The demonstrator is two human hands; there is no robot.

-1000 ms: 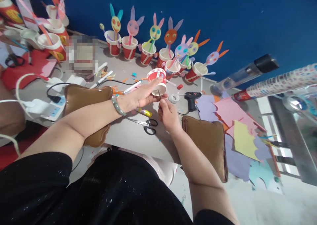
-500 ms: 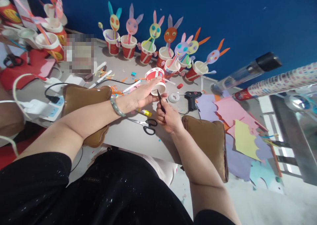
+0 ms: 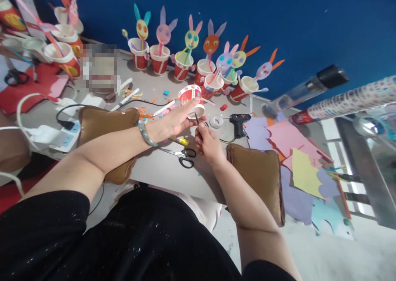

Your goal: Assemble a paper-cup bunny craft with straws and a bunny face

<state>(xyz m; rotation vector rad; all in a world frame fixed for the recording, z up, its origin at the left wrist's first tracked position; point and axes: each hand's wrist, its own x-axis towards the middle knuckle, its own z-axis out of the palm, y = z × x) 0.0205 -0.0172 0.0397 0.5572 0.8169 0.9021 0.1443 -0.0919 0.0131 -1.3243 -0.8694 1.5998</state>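
Observation:
My left hand [image 3: 178, 122] is closed round a red-and-white paper cup [image 3: 191, 93], tipped on its side with its pale base turned towards me. In my right hand [image 3: 208, 142] is a slim dark pointed tool [image 3: 197, 119], gripped in the fist. Its tip is at the cup's base; whether it has gone through I cannot tell. The tool's handle is mostly hidden by my fingers. Just below the hands, a pair of black-handled scissors [image 3: 182, 154] lies on the table beside a yellow tube [image 3: 181, 140].
Red cups with paper rabbit heads [image 3: 161, 59] stand along the blue wall. A glue gun [image 3: 238, 124] and a roll of white tape [image 3: 216, 121] lie to the right. Brown cushions [image 3: 108, 124] flank the work spot. Coloured paper sheets [image 3: 306, 171] lie at right, power strips [image 3: 69, 136] at left.
The cup and both hands have shifted very slightly to the left in view. The dark tool's tip stays at the cup's base, its angle a little changed.

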